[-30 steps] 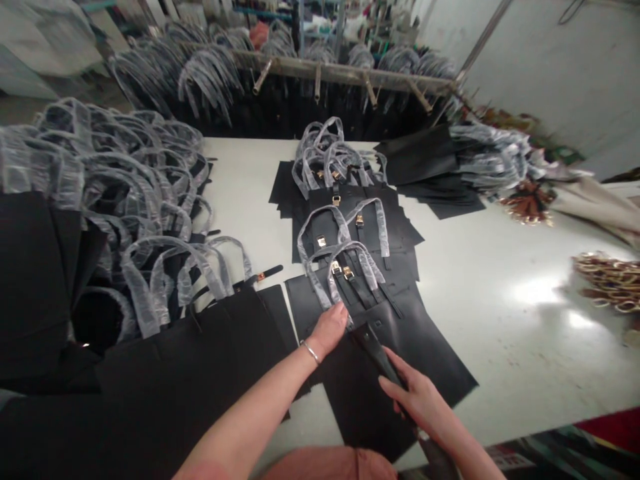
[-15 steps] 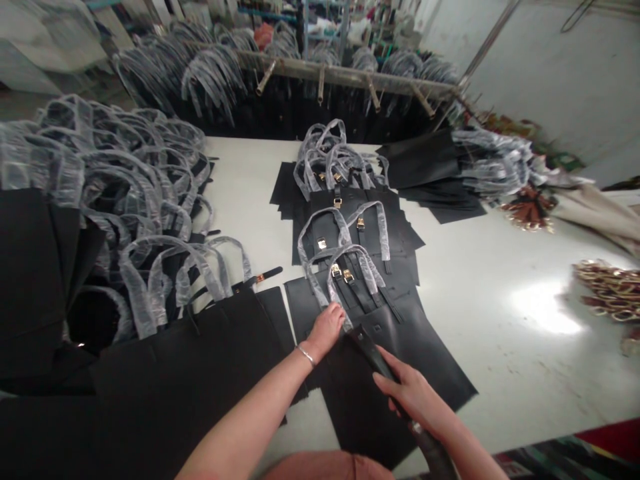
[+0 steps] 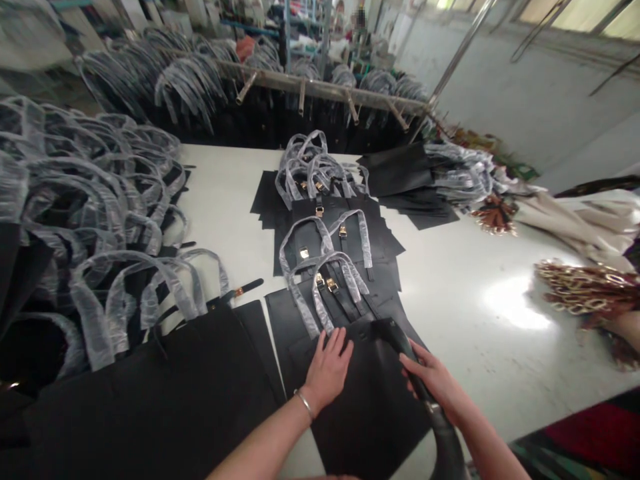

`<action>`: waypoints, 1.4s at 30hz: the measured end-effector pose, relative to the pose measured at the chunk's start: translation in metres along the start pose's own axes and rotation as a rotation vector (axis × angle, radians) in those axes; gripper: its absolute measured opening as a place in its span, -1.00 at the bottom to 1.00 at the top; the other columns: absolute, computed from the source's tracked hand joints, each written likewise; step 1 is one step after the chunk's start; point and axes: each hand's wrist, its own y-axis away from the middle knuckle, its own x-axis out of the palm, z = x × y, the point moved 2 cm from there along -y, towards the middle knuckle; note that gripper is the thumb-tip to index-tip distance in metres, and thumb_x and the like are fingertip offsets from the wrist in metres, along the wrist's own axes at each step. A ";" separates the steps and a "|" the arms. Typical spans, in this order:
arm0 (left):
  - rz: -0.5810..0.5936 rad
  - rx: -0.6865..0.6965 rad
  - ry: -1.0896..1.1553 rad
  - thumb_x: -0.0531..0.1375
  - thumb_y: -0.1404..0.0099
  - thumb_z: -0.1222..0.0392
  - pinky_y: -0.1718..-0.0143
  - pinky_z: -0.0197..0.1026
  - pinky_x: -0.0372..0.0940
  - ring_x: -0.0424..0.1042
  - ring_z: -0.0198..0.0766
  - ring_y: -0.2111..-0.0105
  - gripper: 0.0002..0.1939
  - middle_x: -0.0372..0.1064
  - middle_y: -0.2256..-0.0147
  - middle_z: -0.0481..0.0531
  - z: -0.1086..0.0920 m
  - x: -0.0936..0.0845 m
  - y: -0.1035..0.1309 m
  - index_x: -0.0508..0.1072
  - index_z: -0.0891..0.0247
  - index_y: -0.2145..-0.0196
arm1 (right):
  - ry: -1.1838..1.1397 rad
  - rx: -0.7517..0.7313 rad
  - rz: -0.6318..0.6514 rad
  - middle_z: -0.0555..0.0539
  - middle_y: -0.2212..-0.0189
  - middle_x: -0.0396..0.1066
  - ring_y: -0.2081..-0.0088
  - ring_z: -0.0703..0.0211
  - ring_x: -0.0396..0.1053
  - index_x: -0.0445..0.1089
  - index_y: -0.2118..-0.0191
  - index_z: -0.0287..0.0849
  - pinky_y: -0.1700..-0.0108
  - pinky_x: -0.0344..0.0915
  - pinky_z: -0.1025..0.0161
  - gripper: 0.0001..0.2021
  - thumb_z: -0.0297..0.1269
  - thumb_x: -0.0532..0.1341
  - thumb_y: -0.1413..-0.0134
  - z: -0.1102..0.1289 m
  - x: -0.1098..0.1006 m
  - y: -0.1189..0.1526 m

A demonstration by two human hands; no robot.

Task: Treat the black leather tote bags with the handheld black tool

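My left hand point(image 3: 330, 370), a bracelet on its wrist, lies with fingers stretched out on a black bag panel point(image 3: 370, 407). Its fingertips touch or nearly touch the lower end of a plastic-wrapped bag handle point(image 3: 300, 303). My right hand point(image 3: 430, 377) is wrapped round a long black curved handle-like piece point(image 3: 400, 340), whose exact kind I cannot make out. The far end of that piece rests on or just above the panel's top edge; its near end runs out at the bottom. Gold buckles point(image 3: 330, 285) on black straps lie beyond my left hand.
More panels with wrapped handles point(image 3: 125, 193) are heaped at left. Black pieces point(image 3: 400, 167) lie at the back right. Brown straps with gold rings point(image 3: 575, 287) lie at right, beside another person's hand point(image 3: 625, 327). A rack point(image 3: 280, 81) of wrapped handles stands behind the white table point(image 3: 450, 267).
My left hand has gone from gripping a wrapped handle to lying spread on the panel. My right hand has shifted rightward with the black piece. The view has turned right.
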 end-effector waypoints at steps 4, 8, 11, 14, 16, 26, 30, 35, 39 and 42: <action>0.050 0.033 -0.045 0.05 -0.37 0.18 -0.28 0.19 -0.12 -0.01 0.02 -0.30 -0.56 0.00 -0.31 0.17 0.002 0.003 0.002 0.24 0.20 -0.19 | -0.030 -0.049 0.028 0.13 0.63 0.32 0.67 0.28 0.29 0.24 -0.18 -0.12 0.67 0.21 0.37 -0.35 -0.10 0.33 0.06 0.020 0.006 -0.020; 0.041 0.035 -0.070 0.02 -0.39 0.17 -0.28 0.15 -0.08 -0.01 -0.01 -0.31 -0.57 -0.02 -0.33 0.12 0.002 0.002 0.001 0.24 0.18 -0.20 | -0.061 -0.118 -0.047 0.15 0.62 0.29 0.65 0.31 0.28 0.22 -0.18 -0.12 0.64 0.23 0.39 -0.36 -0.08 0.31 0.04 0.031 0.000 -0.025; 0.041 0.030 -0.074 0.01 -0.41 0.16 -0.27 0.12 -0.06 0.00 -0.02 -0.30 -0.57 -0.01 -0.32 0.13 0.002 0.004 0.001 0.25 0.20 -0.20 | -0.046 -0.117 -0.031 0.14 0.60 0.30 0.64 0.30 0.29 0.22 -0.20 -0.12 0.63 0.24 0.38 -0.33 -0.05 0.32 0.04 0.022 -0.011 -0.010; 0.040 0.017 -0.073 -0.01 -0.42 0.15 -0.28 0.09 -0.06 -0.02 -0.04 -0.31 -0.58 0.01 -0.32 0.12 0.002 0.005 0.001 0.26 0.22 -0.19 | 0.061 -0.056 0.117 0.13 0.57 0.33 0.65 0.30 0.31 0.17 -0.25 -0.08 0.65 0.24 0.38 -0.30 -0.06 0.31 0.01 0.002 -0.010 0.009; 0.046 0.019 -0.067 0.00 -0.42 0.15 -0.29 0.06 -0.06 -0.04 -0.05 -0.32 -0.58 -0.01 -0.32 0.12 0.002 0.006 0.001 0.26 0.23 -0.19 | 0.133 -0.028 0.192 0.14 0.57 0.31 0.66 0.31 0.31 0.13 -0.28 -0.04 0.66 0.23 0.38 -0.31 -0.08 0.28 -0.02 -0.009 0.000 0.015; 0.060 0.046 -0.020 0.03 -0.34 0.31 -0.29 0.06 -0.05 -0.05 -0.02 -0.32 -0.54 -0.01 -0.32 0.17 0.005 0.005 0.003 0.25 0.26 -0.19 | -0.042 -0.168 -0.019 0.13 0.55 0.34 0.60 0.30 0.32 0.14 -0.27 -0.07 0.60 0.27 0.38 -0.30 -0.06 0.29 -0.01 0.014 0.020 0.005; 0.079 0.103 0.007 0.08 -0.29 0.31 -0.26 0.08 0.01 0.01 0.01 -0.30 -0.53 0.04 -0.30 0.19 0.017 0.002 0.004 0.29 0.24 -0.16 | -0.080 -0.058 -0.069 0.12 0.59 0.33 0.63 0.28 0.31 0.12 -0.26 -0.11 0.63 0.26 0.37 -0.29 -0.10 0.31 0.00 0.005 -0.022 0.008; 0.106 0.183 0.029 0.11 -0.24 0.34 -0.27 0.09 0.04 -0.01 0.03 -0.30 -0.51 0.07 -0.28 0.20 0.037 -0.003 0.005 0.31 0.23 -0.14 | -0.089 0.010 -0.023 0.10 0.59 0.34 0.64 0.29 0.32 0.18 -0.20 -0.10 0.64 0.25 0.39 -0.43 -0.15 0.26 -0.09 -0.002 -0.043 -0.001; 0.131 0.209 0.040 0.12 -0.22 0.34 -0.27 0.09 0.06 -0.02 0.04 -0.31 -0.49 0.05 -0.29 0.23 0.043 -0.004 0.004 0.30 0.24 -0.14 | -0.119 0.023 0.030 0.09 0.59 0.35 0.66 0.30 0.31 0.27 -0.10 -0.10 0.66 0.22 0.39 -0.54 -0.16 0.27 -0.08 0.006 -0.043 -0.023; 0.125 0.200 0.041 0.12 -0.22 0.35 -0.26 0.09 0.09 -0.02 0.03 -0.31 -0.49 0.04 -0.29 0.21 0.043 -0.003 0.004 0.30 0.22 -0.15 | -0.141 0.018 0.058 0.09 0.60 0.35 0.66 0.30 0.30 0.31 -0.02 -0.12 0.67 0.21 0.39 -0.60 -0.16 0.28 -0.07 0.016 -0.044 -0.042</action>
